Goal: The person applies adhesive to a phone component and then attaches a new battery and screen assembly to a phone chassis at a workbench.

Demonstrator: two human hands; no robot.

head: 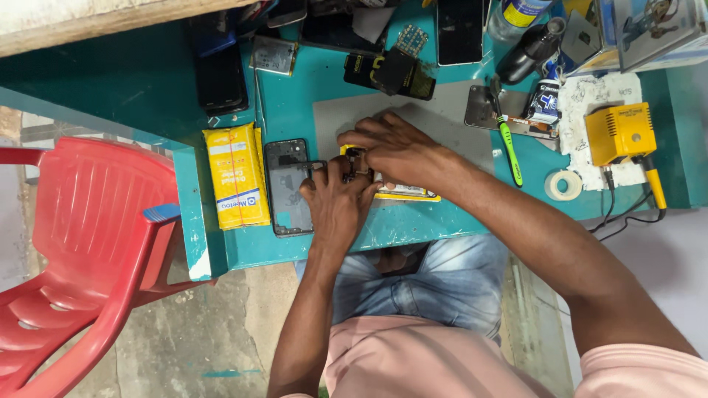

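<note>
We see both hands meeting over a small opened phone body [402, 191], a yellow-edged slab that lies flat on the grey mat [442, 118] near the front edge of the teal desk [295, 88], its long axis running left to right across our view. The right hand [394, 147] comes in from above and covers the slab's left end, its fingers curled down on a small dark part there; the left hand [338, 203] comes up from below, fingers bent and pinching at the same spot, so both are closed on the phone body's left end, though what exactly sits between the fingertips is hidden. The left hand is the nearer of the two to a dark phone back frame [287, 186], which lies just beside it with its long axis at right angles to the slab. Beyond that rests a yellow packet [236, 175] at the desk's corner. To the right, a green-handled brush [509, 151], a tape roll [563, 184] and a yellow soldering station [621, 133] stand well apart, leaving bare mat between them and the hands.
</note>
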